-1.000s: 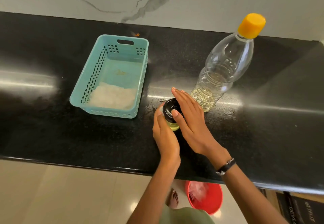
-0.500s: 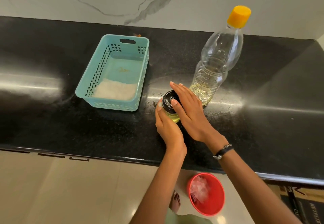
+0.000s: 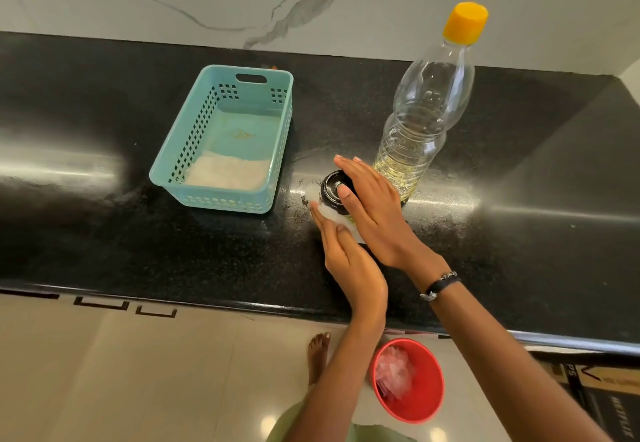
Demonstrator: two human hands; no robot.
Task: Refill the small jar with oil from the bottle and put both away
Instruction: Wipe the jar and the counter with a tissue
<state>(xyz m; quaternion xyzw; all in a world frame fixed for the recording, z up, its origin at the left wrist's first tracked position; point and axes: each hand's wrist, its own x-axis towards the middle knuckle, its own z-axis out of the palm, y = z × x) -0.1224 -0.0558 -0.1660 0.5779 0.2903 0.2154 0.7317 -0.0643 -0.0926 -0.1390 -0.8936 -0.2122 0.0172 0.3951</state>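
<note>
Your left hand grips the jar while your right hand fingers twist its lid; next, likely the basket.

Teal basket, yellow-capped bottle.

One bottle, one jar, one basket, one bucket.

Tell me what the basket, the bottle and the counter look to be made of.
Basket: matte turquoise plastic, judging by its moulded perforated walls and cut-out handle.
Bottle: clear, thin plastic, with ribbed see-through walls showing yellowish oil low down; its orange-yellow cap looks like opaque plastic.
Counter: probably polished black granite or similar stone, speckled and glossy with bright light streaks.
</note>
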